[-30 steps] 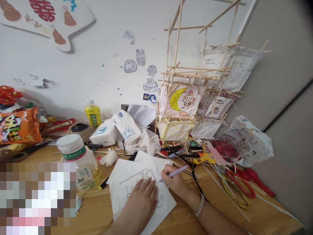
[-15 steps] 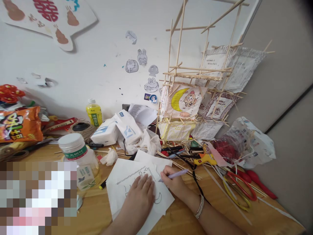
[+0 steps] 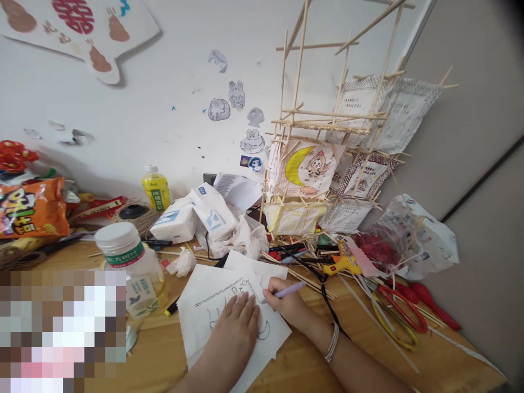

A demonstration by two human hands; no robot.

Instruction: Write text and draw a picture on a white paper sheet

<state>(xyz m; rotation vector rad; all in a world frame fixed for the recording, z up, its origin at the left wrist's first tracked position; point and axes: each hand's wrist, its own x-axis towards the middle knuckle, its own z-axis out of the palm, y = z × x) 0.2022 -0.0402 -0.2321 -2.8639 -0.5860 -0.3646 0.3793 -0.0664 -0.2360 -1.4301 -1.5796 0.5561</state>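
A white sheet of paper (image 3: 196,333) lies on the wooden table, bearing a wavy double line, small marks and a crescent moon drawn in dark ink. My left hand (image 3: 237,333) rests flat on it, fingers stretched out and covering part of the drawing. In my right hand (image 3: 284,303) is a light purple pen (image 3: 290,289), gripped between thumb and fingers with its tip at the paper near the end of the wavy line. A second white sheet (image 3: 256,265) sticks out behind the first.
A stick-frame lantern (image 3: 305,215) with drawn paper panels stands at the back right. Nearby lie a yellow glue gun (image 3: 338,266) and red-handled scissors (image 3: 409,314). On the left are a clear jar (image 3: 131,273), tissue packs (image 3: 176,221) and a yellow bottle (image 3: 156,188).
My right hand and the pen have shifted slightly left along the paper, and the pen's angle has changed a little. The left hand stays flat on the sheet.
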